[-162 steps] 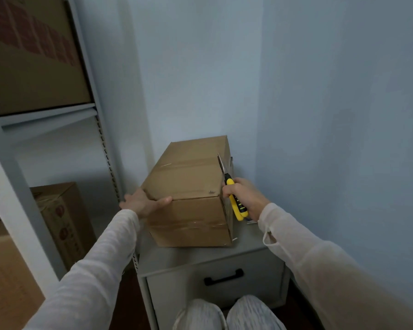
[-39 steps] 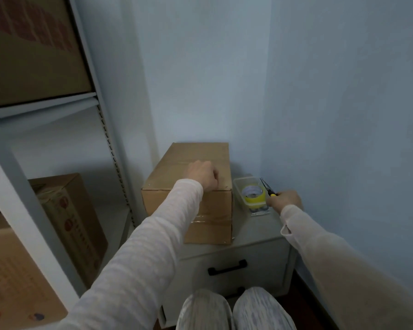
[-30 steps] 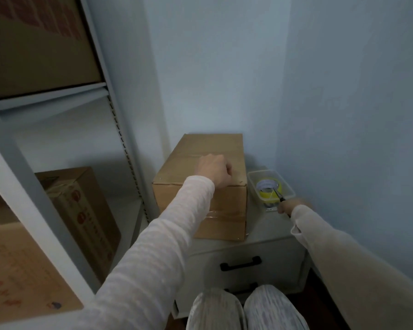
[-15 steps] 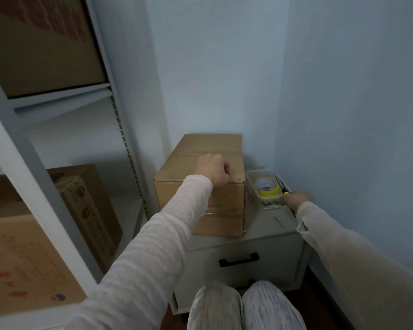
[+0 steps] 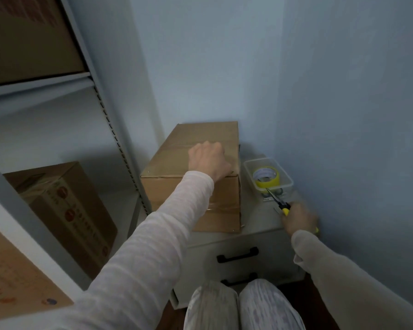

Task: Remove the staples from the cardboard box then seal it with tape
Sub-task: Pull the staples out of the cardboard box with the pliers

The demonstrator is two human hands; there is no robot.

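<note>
A brown cardboard box [image 5: 177, 167] with clear tape across it lies on a white cabinet [image 5: 260, 220]. My left hand [image 5: 209, 161] rests on the box's top near its right edge, fingers bent over the far side. My right hand [image 5: 298, 220] grips yellow-handled pliers [image 5: 278, 203] whose tips point at a clear plastic tray [image 5: 286, 177]. A yellow tape roll [image 5: 265, 178] sits inside that tray. Small metal bits lie on the cabinet top just in front of the tray.
The cabinet stands in a corner of blue walls and has black drawer handles [image 5: 237, 256]. A grey metal shelf rack [image 5: 119, 148] stands to the left with several cardboard boxes [image 5: 65, 210]. My knees [image 5: 243, 306] are close to the drawer front.
My right hand has drawn the pliers back from the tray toward the cabinet's front right corner. My left hand has stayed on the box top. The camera has shifted slightly.
</note>
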